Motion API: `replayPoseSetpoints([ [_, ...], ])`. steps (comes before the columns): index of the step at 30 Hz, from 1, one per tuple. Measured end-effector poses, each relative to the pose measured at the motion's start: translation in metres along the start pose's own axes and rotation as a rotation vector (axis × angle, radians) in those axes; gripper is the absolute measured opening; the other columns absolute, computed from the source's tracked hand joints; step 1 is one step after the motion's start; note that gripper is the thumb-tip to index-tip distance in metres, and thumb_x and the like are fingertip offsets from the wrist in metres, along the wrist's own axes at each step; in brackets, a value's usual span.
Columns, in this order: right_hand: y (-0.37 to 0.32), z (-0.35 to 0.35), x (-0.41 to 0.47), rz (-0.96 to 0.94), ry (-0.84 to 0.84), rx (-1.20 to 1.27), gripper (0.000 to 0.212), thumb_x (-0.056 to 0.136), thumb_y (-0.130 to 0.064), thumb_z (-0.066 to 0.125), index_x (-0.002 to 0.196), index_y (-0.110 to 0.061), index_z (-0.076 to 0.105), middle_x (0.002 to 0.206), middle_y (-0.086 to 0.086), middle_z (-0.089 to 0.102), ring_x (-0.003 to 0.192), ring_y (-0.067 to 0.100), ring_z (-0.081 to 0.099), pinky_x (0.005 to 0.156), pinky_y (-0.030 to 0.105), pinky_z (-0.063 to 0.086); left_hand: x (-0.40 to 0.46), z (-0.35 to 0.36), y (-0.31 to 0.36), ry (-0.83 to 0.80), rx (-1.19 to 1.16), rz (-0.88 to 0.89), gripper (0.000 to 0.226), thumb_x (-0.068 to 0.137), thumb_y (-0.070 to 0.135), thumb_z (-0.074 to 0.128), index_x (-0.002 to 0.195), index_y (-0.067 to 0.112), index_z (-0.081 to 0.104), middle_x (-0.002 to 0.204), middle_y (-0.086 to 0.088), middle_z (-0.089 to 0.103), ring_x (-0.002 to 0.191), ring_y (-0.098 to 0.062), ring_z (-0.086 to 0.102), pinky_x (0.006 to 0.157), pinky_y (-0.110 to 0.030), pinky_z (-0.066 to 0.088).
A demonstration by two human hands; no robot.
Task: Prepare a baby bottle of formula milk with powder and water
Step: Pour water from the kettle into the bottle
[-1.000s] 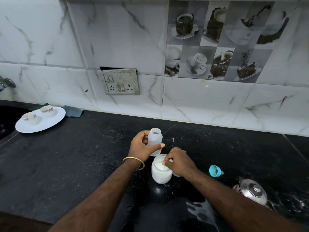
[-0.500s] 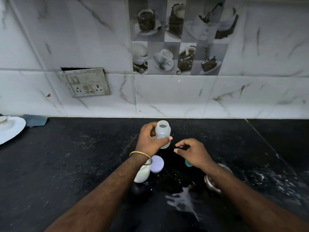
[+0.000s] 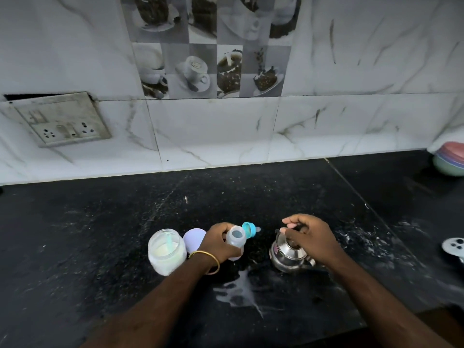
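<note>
My left hand (image 3: 219,241) grips a small clear baby bottle (image 3: 236,238), upright and uncapped, just above the black counter (image 3: 100,234). Behind it lies the blue teat cap (image 3: 249,229). Left of my wrist stands an open jar of white powder (image 3: 166,251) with a blue scoop handle inside, and its lilac lid (image 3: 193,239) lies beside it. My right hand (image 3: 310,238) rests over a small steel kettle (image 3: 288,254), fingers curled at its top; whether it grips the handle I cannot tell.
A white spill (image 3: 238,295) spreads on the counter near its front edge. Stacked pastel bowls (image 3: 450,159) sit at the far right by the wall, and a white perforated object (image 3: 454,247) lies at the right edge. A socket plate (image 3: 60,119) is on the tiled wall.
My right hand left the powder jar, passed the blue cap and moved right onto the steel kettle. The left hand kept hold of the bottle. The view swung right.
</note>
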State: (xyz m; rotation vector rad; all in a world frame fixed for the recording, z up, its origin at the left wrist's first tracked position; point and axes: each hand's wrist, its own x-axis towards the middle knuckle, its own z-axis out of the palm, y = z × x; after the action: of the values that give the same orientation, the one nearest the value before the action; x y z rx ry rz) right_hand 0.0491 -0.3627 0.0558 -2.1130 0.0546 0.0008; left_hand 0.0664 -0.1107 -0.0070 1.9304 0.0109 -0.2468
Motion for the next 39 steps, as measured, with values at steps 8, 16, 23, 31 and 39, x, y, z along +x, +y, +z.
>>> replayPoseSetpoints([
  [8, 0.046, -0.032, -0.027, 0.168, 0.071, -0.055, 0.012, 0.087, -0.035, 0.072, 0.082, -0.024, 0.073, 0.075, -0.006, 0.069, 0.073, 0.014, 0.065, 0.065, 0.025, 0.046, 0.003, 0.007, -0.017, 0.009, -0.024, 0.003, 0.064, 0.059, -0.002, 0.079, 0.109, 0.031, 0.058, 0.113, 0.002, 0.066, 0.105, -0.017, 0.065, 0.086, -0.021, 0.051],
  [16, 0.06, -0.021, -0.055, 0.451, -0.187, 0.138, 0.036, 0.094, -0.052, 0.053, 0.094, -0.018, 0.065, 0.089, 0.002, 0.072, 0.063, 0.013, 0.062, 0.054, 0.023, 0.045, -0.001, 0.02, -0.02, 0.175, -0.108, -0.019, 0.075, 0.049, 0.022, 0.097, 0.112, 0.027, 0.056, 0.107, 0.005, 0.065, 0.098, -0.011, 0.063, 0.083, -0.022, 0.051],
  [23, 0.07, -0.014, -0.053, 0.382, -0.166, 0.218, 0.036, 0.099, -0.04, 0.051, 0.091, -0.007, 0.063, 0.075, 0.003, 0.069, 0.059, 0.015, 0.06, 0.051, 0.027, 0.043, -0.002, 0.022, -0.017, 0.2, -0.094, -0.017, 0.061, 0.057, 0.012, 0.093, 0.105, 0.026, 0.058, 0.103, 0.004, 0.069, 0.095, -0.012, 0.065, 0.079, -0.017, 0.05],
  [31, 0.072, -0.006, -0.051, 0.362, -0.125, 0.209, 0.031, 0.098, -0.04, 0.052, 0.088, -0.013, 0.063, 0.083, 0.007, 0.072, 0.057, 0.019, 0.063, 0.047, 0.026, 0.044, -0.003, 0.023, -0.015, 0.187, -0.034, 0.003, 0.061, 0.055, 0.014, 0.094, 0.104, 0.025, 0.058, 0.103, 0.004, 0.068, 0.095, -0.011, 0.064, 0.079, -0.017, 0.05],
  [39, 0.06, -0.006, -0.049, 0.272, -0.023, 0.19, 0.031, 0.096, -0.035, 0.058, 0.084, -0.008, 0.066, 0.076, 0.013, 0.072, 0.062, 0.021, 0.07, 0.056, 0.035, 0.05, 0.0, 0.016, -0.008, 0.18, 0.059, 0.066, 0.055, 0.053, 0.014, 0.094, 0.093, 0.033, 0.062, 0.099, 0.005, 0.07, 0.09, -0.009, 0.067, 0.08, -0.018, 0.053],
])
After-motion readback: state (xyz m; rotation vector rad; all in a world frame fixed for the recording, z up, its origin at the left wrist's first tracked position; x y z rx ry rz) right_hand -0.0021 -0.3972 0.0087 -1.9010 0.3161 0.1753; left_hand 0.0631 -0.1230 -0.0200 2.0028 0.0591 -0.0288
